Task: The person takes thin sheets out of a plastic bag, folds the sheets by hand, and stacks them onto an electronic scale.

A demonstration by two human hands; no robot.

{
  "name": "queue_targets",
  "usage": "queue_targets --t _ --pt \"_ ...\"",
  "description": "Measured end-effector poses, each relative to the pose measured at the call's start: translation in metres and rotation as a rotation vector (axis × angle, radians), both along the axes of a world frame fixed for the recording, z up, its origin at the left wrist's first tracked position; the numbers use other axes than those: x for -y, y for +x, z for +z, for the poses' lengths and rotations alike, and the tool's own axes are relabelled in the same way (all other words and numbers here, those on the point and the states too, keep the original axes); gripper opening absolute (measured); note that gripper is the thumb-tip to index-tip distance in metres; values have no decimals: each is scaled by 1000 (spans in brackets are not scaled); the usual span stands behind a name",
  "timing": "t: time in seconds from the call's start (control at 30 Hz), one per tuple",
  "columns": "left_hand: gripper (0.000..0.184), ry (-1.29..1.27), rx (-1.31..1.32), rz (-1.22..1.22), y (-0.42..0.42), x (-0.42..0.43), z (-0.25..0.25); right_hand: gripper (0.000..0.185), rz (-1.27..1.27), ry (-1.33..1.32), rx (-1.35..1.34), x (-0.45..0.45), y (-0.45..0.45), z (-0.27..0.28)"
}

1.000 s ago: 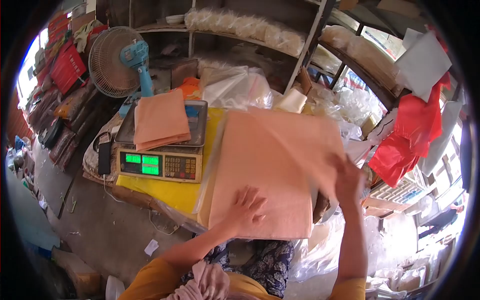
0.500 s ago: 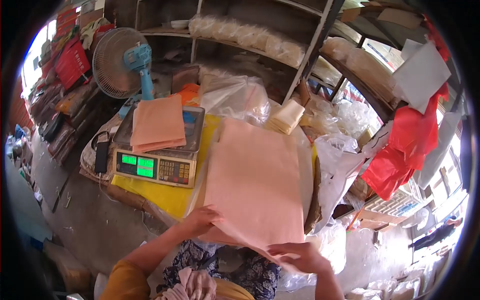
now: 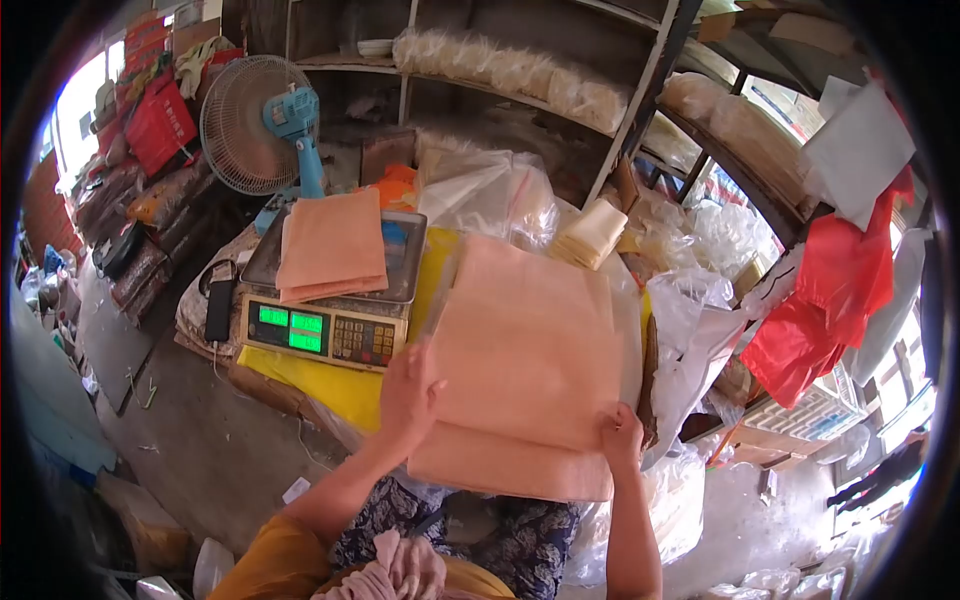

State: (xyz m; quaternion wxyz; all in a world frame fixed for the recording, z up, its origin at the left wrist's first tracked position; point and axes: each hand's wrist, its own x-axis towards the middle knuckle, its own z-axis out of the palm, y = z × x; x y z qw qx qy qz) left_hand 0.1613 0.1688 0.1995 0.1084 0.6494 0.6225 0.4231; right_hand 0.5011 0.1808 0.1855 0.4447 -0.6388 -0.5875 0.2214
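Peach sheet [image 3: 525, 350] lies flat in front of us, over another peach layer [image 3: 510, 468] whose strip shows along the near side. Our right hand [image 3: 621, 435] has its fingers curled in, grasping the upper sheet at its near right corner. Our left hand [image 3: 406, 398] lies at its left edge with fingers bent; we cannot tell whether they pinch it. To the left we see a scale [image 3: 325, 332] with lit green digits, bearing a folded peach stack [image 3: 333, 245], and a blue fan [image 3: 290, 113] on its far side. One cream bundle [image 3: 590, 235] sits near the sheet's far right corner.
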Motion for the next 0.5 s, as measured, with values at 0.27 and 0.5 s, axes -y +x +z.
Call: queue_targets --t 0.27,0.5 --pt "64 -7 -588 -360 16 11 -30 43 -177 49 559 16 -37 31" --pt "60 60 -628 -404 4 6 -27 53 275 -29 897 22 -75 12"
